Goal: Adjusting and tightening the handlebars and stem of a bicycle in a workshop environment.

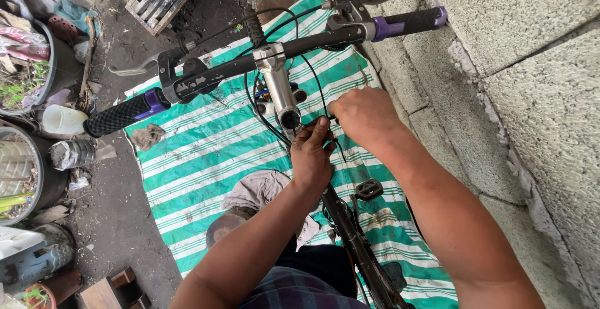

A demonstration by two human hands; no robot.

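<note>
Your left hand and right hand meet at the middle of the frame, just below the silver stem of the bicycle, both pinched shut on something small at the black cables where they run down past the head of the frame. What sits between your fingertips is too small and too covered to make out.

The risk, as I judge it: with both hands on the cable, nothing steadies the handlebar, so it could swing and drag the cable from your pinch, or tip toward the block wall at the right. A small part dropped here could vanish into the folds of the green striped tarp below.

The front wheel and fork are hidden under the stem. The frame tube runs out at the bottom edge, and the pedal shows only partly.
</note>
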